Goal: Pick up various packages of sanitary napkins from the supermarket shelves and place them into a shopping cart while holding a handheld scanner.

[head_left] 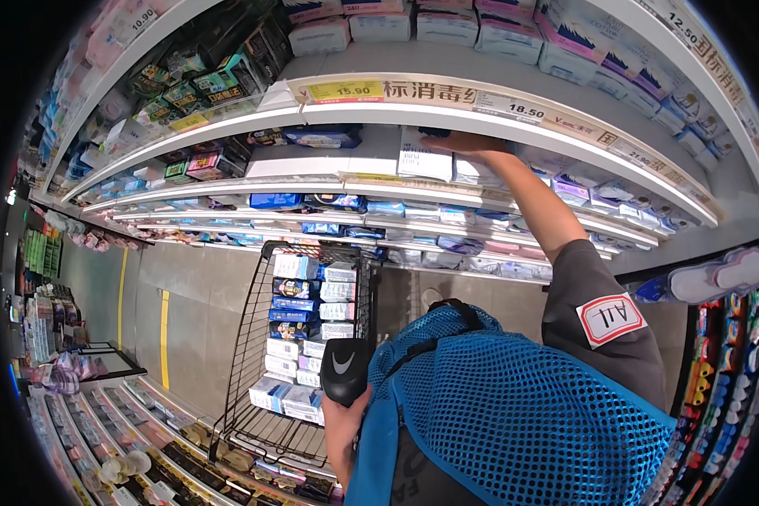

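Observation:
In my left hand point(344, 422), closed round its grip, is a black handheld barcode scanner point(344, 371), held beside the shopping cart. My right arm stretches up and forward to a shelf under a wide price rail. There my right hand point(472, 145) is at the top of a white package point(425, 162) with dark print. The rail above partly covers its fingers, so I cannot tell whether they grip the package. A small dark thing shows by the fingertips. More pale packages stand to the right of the hand.
A black wire shopping cart point(238, 371) to my left holds stacked white and blue packs point(293, 304). The white shelf edge point(497, 126) overhangs my right hand. A blue mesh vest point(514, 405) covers my body. More goods hang on a rack point(721, 388) at right.

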Available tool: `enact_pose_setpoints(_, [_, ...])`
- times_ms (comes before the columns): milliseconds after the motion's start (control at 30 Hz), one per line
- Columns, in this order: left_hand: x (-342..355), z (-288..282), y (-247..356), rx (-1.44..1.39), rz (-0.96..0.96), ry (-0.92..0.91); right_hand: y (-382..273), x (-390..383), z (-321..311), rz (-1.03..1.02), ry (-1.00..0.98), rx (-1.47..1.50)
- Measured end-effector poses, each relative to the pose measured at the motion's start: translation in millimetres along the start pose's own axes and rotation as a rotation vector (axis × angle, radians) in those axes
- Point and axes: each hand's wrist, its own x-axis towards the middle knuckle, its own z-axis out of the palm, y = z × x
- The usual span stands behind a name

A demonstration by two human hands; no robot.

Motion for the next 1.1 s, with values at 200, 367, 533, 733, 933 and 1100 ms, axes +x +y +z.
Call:
enact_pose_setpoints(200, [2.3, 1.8, 2.1, 0.042, 0.025, -0.024, -0.1, -19.1, -4.8, 0.046, -0.101, 0.368])
enact_pose_setpoints(367, [2.1, 3.7, 8.7, 0.021, 0.011, -0.030, 9.3, -30.2, 7.5, 0.045, -0.150, 0.784])
enact_pose_setpoints(533, [6.2, 1.6, 11.6, 0.033, 0.033, -0.068, 6.3, -48.6, 22.0, 0.024, 0.104, 0.818])
enact_pose_setpoints(733, [-1.4, -9.3, 13.8, 0.051, 0.085, -0.040, -24.8, -122.2, 49.9, -0.529, 0.510, 0.598])
enact_pose_setpoints(933, [-20.0, -35.4, 19.9, -0.323, -0.012, -0.134, -72.3, -180.6, 41.2, -0.317, -0.018, 1.529])
enact_pose_setpoints(1100, [-32.9, -38.1, 44.6, -0.120, 0.072, -0.145, -110.0, -180.2, 57.8, -0.134, -0.295, 2.121])
